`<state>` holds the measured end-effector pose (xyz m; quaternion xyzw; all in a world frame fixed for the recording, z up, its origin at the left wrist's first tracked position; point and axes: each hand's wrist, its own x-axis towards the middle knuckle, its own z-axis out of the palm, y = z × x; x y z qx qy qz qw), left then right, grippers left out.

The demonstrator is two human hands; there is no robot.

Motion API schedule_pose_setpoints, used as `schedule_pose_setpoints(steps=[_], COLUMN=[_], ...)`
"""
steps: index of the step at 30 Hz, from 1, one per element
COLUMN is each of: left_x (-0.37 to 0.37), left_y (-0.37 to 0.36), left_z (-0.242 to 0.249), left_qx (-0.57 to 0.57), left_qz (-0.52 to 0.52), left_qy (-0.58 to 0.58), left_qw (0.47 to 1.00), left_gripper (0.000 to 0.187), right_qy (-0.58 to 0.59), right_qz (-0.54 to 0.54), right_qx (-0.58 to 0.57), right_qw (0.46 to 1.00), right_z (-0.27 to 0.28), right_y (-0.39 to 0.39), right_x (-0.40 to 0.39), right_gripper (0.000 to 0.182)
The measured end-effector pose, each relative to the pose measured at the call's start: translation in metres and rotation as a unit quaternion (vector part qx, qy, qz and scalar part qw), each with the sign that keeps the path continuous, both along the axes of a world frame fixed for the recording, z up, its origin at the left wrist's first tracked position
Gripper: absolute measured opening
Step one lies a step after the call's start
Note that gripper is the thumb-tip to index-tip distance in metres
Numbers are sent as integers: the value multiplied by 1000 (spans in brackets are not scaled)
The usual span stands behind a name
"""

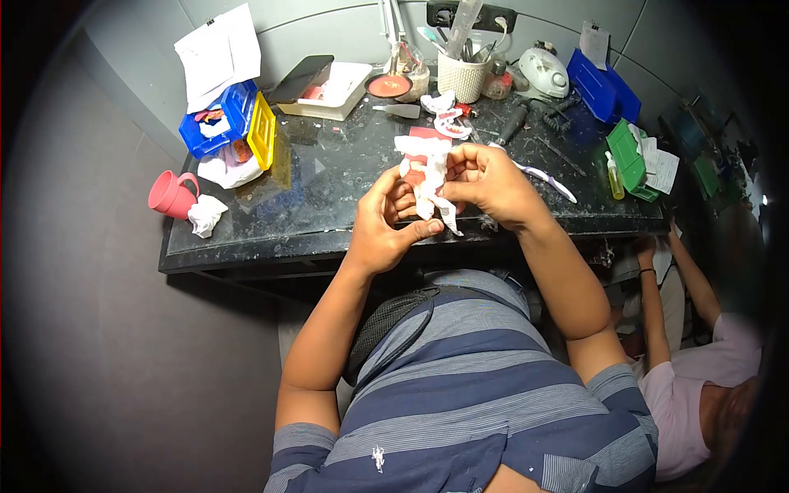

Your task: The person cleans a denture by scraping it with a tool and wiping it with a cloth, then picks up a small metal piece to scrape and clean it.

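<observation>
In front of me, at the table's near edge, a crumpled white tissue [432, 191] hangs between my two hands. A pink piece like dental wax [416, 176] shows among its folds; its exact shape is hidden. My left hand [385, 220] is closed around the piece's left side, thumb at the bottom. From the right, my right hand [493, 186] pinches the tissue between thumb and fingers. Just beyond them lie a flat pink sheet [429, 132] and a dental model with pink gum and white teeth [451, 124].
On the black table [329, 197], a pink mug [171, 195] and blue and yellow bins [238, 123] stand left. A white tray [349, 94], a tool cup [462, 76] and a red dish [389, 85] are behind. Right are a toothbrush [546, 178], green box [629, 160] and another person [699, 386].
</observation>
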<state>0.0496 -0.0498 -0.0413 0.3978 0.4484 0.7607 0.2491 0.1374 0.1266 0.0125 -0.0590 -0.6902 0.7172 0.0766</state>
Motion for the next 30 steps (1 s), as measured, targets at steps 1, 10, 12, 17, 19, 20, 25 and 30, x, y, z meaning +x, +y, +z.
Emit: schedule_pose_setpoints(steps=[1, 10, 12, 17, 19, 20, 25, 30], left_x=[0, -6, -8, -5, -5, -5, -8, -6], left_y=[0, -5, -4, -6, -5, -4, -6, -6], left_z=[1, -2, -5, 2, 3, 2, 0, -1], left_qx=[-14, -31, -25, -10, -28, -28, -18, -25], left_qz=[2, -83, -86, -71, -62, -63, -95, -64], left_qy=[15, -48, -40, -73, -37, -38, -60, -41], left_qw=[1000, 995, 995, 995, 997, 997, 993, 997], left_gripper=[67, 47, 46, 43, 40, 40, 41, 42], right_qy=[-15, 135, 144, 61, 59, 80, 91, 51], right_qz=[1, -121, -123, -64, -57, -80, -114, -55], right_qx=[32, 310, 313, 194, 221, 244, 259, 263], right_qw=[999, 933, 931, 977, 972, 963, 955, 962], right_z=[0, 1, 2, -16, -14, -13, -8, -9], right_y=[4, -11, -15, -3, -3, -4, -15, -3], right_x=[-3, -10, -12, -20, -20, -21, -21, -19], right_gripper=[20, 20, 20, 18, 17, 17, 17, 19])
